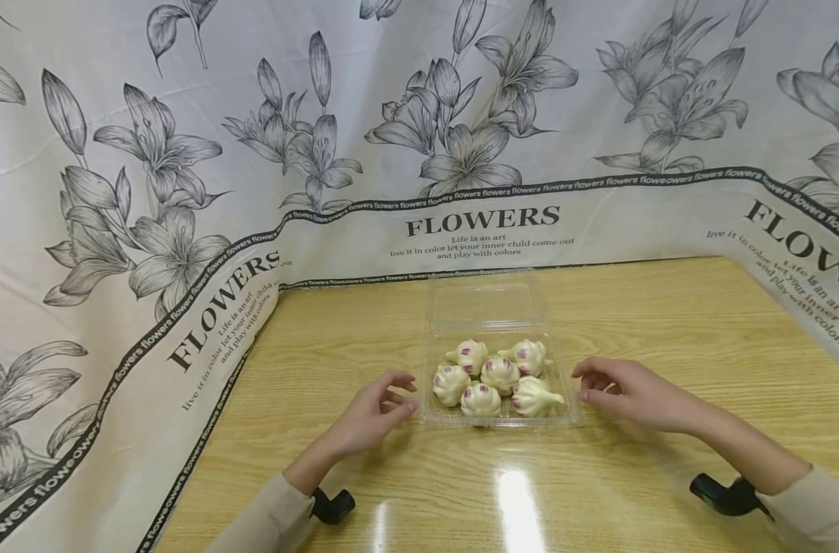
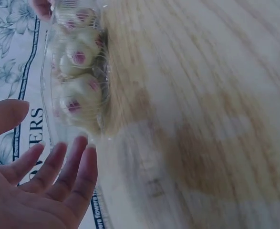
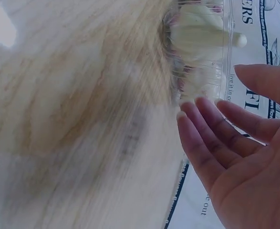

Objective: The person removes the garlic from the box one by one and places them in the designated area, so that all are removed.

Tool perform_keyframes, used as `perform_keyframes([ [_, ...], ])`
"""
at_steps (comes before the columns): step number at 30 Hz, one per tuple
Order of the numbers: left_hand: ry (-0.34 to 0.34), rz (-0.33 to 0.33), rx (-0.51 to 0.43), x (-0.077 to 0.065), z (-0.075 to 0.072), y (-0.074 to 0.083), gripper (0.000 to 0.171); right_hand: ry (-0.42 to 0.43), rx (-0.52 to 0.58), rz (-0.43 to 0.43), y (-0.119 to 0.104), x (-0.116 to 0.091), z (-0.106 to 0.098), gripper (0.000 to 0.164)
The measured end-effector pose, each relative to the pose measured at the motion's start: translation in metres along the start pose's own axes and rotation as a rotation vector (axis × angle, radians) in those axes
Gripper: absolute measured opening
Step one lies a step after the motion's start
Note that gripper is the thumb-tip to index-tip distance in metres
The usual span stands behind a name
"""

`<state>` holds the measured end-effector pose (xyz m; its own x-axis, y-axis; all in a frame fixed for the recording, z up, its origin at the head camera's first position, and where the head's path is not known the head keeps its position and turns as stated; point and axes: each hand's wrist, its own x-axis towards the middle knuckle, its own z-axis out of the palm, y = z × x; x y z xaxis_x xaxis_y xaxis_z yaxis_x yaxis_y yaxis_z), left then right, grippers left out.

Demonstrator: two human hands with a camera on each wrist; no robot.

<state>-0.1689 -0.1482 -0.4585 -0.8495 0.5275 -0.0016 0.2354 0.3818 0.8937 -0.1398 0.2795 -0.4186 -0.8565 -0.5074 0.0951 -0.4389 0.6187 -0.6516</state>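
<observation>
A clear plastic clamshell box (image 1: pixel 429 415) lies on the wooden table with its lid (image 1: pixel 487 301) folded back. Several garlic bulbs (image 1: pixel 500 374), cream with purple patches, fill its base; one bulb (image 1: pixel 535 397) at the front right points its stem over the rim. My left hand (image 1: pixel 374 415) is beside the box's left wall, fingers relaxed and parted. My right hand (image 1: pixel 629 393) is at the right wall in the same manner. Both wrist views show fingertips close to the box's sides, and neither the left palm (image 2: pixel 35 200) nor the right palm (image 3: pixel 254 186) holds anything.
The wooden table (image 1: pixel 336 330) spreads around the box. A white curtain (image 1: pixel 336 246) printed with grey flowers and lettering borders its back and sides. Black wrist straps (image 1: pixel 332 507) show at both sleeves.
</observation>
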Motion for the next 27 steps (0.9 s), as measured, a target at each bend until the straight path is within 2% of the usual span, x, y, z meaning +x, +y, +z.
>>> perform_keyframes([
  [6, 0.043, 0.086, 0.124, 0.005, -0.001, 0.006, 0.053, 0.082, -0.128, -0.028, -0.005, 0.007, -0.001, 0.031],
  [13, 0.082, 0.187, 0.281, 0.011, 0.001, 0.002, 0.058, 0.125, -0.239, -0.052, -0.010, 0.015, 0.000, 0.039],
  [19, 0.055, 0.193, 0.432, 0.014, 0.003, -0.001, 0.071, 0.151, -0.271, -0.065, -0.011, 0.024, 0.002, 0.046],
  [27, 0.013, 0.155, 0.541, 0.015, 0.006, 0.000, 0.088, 0.133, -0.302, -0.078, -0.012, 0.037, 0.004, 0.053],
])
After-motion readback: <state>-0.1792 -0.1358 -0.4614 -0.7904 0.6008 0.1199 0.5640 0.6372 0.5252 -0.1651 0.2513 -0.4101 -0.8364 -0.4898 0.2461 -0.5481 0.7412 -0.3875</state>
